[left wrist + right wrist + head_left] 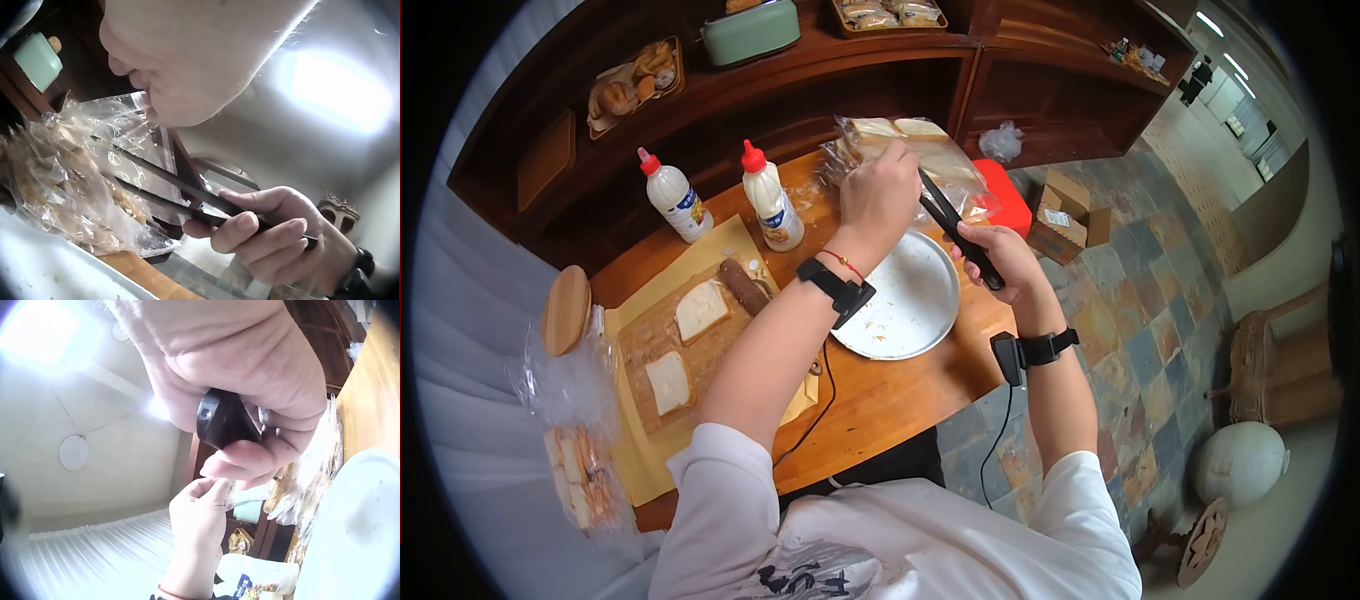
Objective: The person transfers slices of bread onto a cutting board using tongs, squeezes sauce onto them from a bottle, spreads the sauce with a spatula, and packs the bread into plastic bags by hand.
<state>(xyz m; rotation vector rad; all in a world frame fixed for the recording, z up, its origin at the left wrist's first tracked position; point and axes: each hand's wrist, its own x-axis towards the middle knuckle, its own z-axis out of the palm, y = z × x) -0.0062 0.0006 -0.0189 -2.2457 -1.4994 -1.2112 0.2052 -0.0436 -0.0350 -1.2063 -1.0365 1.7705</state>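
Observation:
My left hand [880,203] pinches the upper edge of a clear plastic bag [945,165] that holds sliced bread. My right hand [1012,262] grips a pair of black tongs [941,212]. In the left wrist view the tongs' arms [156,181] stand slightly apart, and their tips overlap the bag [69,181]. The right wrist view shows the rounded end of the tongs [219,419] inside the right hand [237,362], with the left hand [199,515] beyond. Below both hands lies a round white metal tray [905,300] with a few crumbs on it.
Two bread slices [702,312] lie on a wooden board [645,335] at left, near a brown rod-shaped thing [743,286]. Two red-capped bottles [675,205] stand behind. Beside the bag sits a red box [1006,195]. More bagged bread [575,475] is at the left edge.

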